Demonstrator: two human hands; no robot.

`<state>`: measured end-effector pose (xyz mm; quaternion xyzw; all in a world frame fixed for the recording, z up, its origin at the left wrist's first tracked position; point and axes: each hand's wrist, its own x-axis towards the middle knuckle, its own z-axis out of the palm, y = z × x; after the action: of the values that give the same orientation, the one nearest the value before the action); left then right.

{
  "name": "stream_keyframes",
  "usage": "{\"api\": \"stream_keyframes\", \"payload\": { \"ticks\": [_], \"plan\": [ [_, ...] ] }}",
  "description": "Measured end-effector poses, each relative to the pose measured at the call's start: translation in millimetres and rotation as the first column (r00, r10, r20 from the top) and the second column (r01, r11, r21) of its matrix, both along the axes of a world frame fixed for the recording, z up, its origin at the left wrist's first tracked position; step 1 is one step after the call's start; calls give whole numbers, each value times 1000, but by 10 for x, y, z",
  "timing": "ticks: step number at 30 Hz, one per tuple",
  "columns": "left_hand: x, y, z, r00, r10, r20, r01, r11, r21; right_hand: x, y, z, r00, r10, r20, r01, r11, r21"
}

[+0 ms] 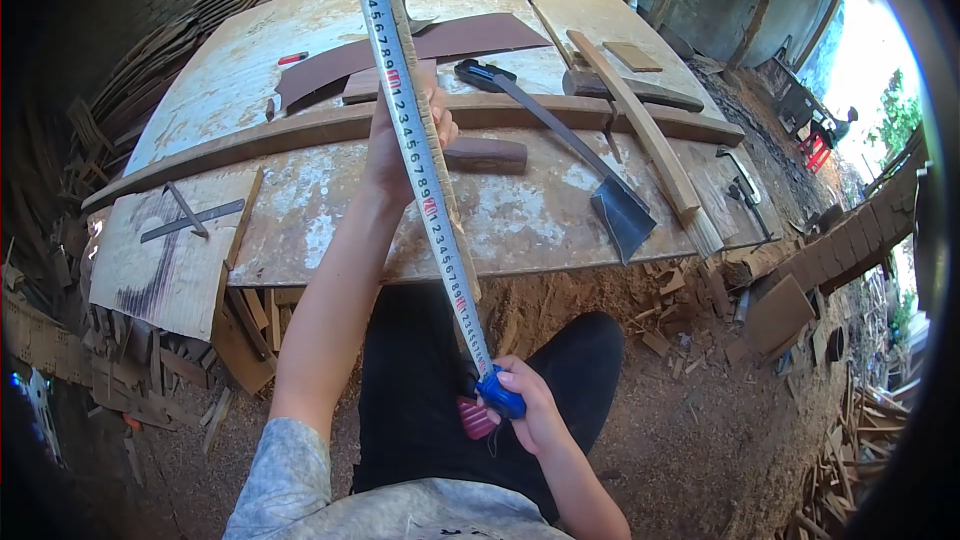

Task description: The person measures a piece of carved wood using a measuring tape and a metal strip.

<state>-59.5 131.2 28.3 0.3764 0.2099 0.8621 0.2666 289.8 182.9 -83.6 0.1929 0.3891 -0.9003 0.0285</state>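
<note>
My left hand (388, 155) is closed round a narrow wooden board (458, 240), held up at a slant above the front of the workbench. Along the face of this board runs the pulled-out blade of a tape measure (415, 155), its hooked end at the board's far tip. The blade partly covers the board and my left fingers. Low in front of my lap, my right hand (535, 405) grips the blue case of the tape measure, thumb on top. A striped red piece hangs beside the case.
On the workbench (290, 240) lie a long wooden beam (300, 130), a brown sheet (480, 35), a dark long-handled tool with a wide flat end (625, 220), a wooden strip (640, 130) and a clamp (742, 190). A sliding bevel (190, 210) rests at left. Wood scraps litter the floor.
</note>
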Motion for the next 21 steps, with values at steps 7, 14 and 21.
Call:
{"api": "stream_keyframes", "payload": {
  "ticks": [7, 14, 21],
  "plan": [
    [54, -9, 83, 988, 150, 28, -146, 982, -120, -16, 4, 28, 1000, -12, -8, 12, 1000, -9],
    [-46, 75, 6, 965, 263, 9, -259, 956, -134, 31, -27, -80, 999, -19, 39, 19, 1000, 8],
    [0, 122, -71, 913, 405, -42, -401, 879, -256, -4, -17, -31, 999, -25, -21, 25, 1000, -6]
  ]
}}
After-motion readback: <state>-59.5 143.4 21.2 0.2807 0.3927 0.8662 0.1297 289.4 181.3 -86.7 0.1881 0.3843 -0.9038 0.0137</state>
